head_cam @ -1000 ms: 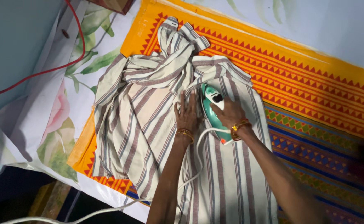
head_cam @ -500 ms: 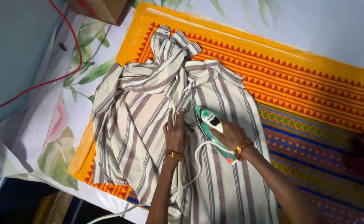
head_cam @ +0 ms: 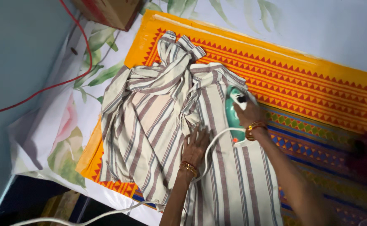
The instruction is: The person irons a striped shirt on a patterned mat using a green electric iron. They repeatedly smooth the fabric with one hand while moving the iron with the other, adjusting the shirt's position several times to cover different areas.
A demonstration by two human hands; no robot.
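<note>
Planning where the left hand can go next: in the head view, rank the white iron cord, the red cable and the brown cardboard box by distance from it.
From the left hand, flat on the striped shirt:
1. White iron cord, just to its right.
2. Red cable, far left against the wall.
3. Brown cardboard box, top left corner.

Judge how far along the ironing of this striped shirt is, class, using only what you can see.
Done: the shirt panel nearest the camera lies flat and smooth. In hand: the right hand grips the green iron on the panel's upper right edge, while the left hand presses the cloth flat. Left: the upper left part is bunched and creased, with a sleeve twisted at the top on the orange patterned cloth.
</note>
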